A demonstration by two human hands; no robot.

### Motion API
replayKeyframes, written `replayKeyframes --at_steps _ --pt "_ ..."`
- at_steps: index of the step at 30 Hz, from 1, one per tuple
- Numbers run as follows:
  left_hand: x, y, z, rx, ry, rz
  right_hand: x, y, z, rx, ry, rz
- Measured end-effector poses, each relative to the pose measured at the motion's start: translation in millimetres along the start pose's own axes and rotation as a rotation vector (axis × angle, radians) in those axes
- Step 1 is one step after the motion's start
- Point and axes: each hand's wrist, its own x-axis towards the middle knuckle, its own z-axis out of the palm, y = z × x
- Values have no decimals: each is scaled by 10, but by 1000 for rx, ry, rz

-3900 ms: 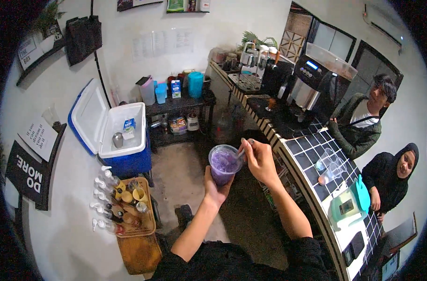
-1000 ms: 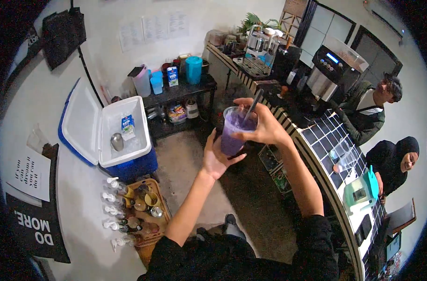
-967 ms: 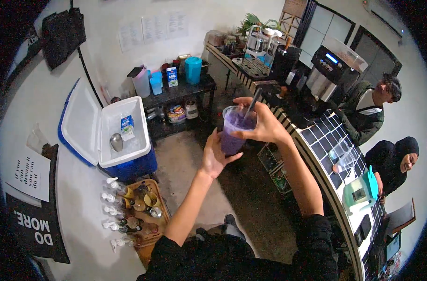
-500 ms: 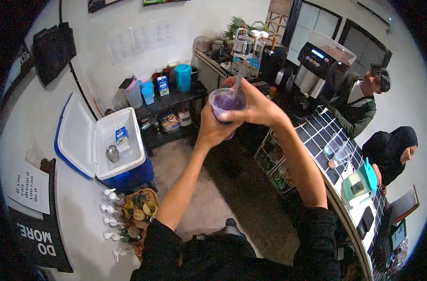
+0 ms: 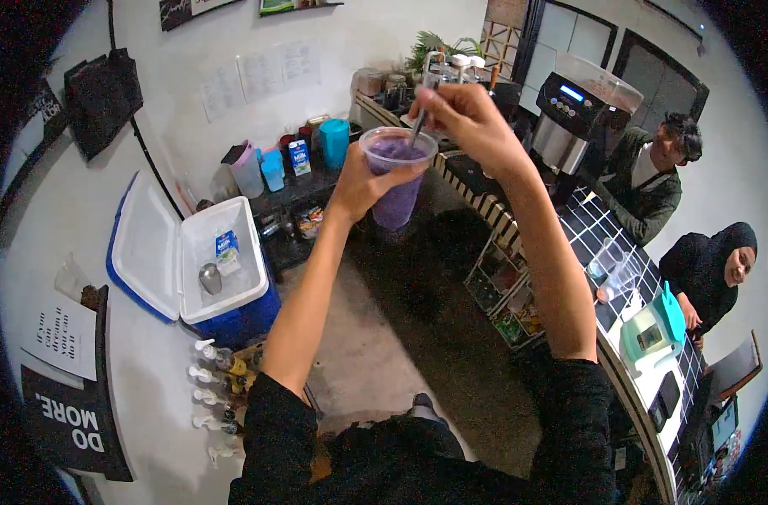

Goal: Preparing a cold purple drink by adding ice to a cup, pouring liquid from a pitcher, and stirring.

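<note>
A clear plastic cup (image 5: 394, 198) of purple drink is held up in front of me, nearly upright. My left hand (image 5: 357, 183) wraps round its upper part, thumb across the front below the rim. Above the cup, my right hand (image 5: 478, 130) pinches the handle of a long metal spoon (image 5: 418, 128). The spoon leans into the drink, which hides its lower end.
To the left stands an open blue-and-white cooler (image 5: 236, 305) holding a milk carton (image 5: 225, 251) and a metal scoop (image 5: 209, 278). Pitchers (image 5: 335, 143) sit on a dark shelf behind. Two people are beside the tiled counter (image 5: 598, 227) at right, near a sealing machine (image 5: 565, 109).
My right hand has come off the cup's side and risen to the spoon's handle. The left hand still holds the cup, now slightly further left and more of its side showing.
</note>
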Motion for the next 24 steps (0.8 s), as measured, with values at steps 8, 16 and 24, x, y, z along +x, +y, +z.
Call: replayKeyframes --at_steps 8,16,24 --pt "-11 -66 -34 -179 -38 -33 63 118 30 68 68 13" --pt "3 -33 -69 -71 -86 -59 -52 224 97 189 130 42" --pt "-36 -125 -30 -14 -132 -78 -131 194 14 141 60 78"
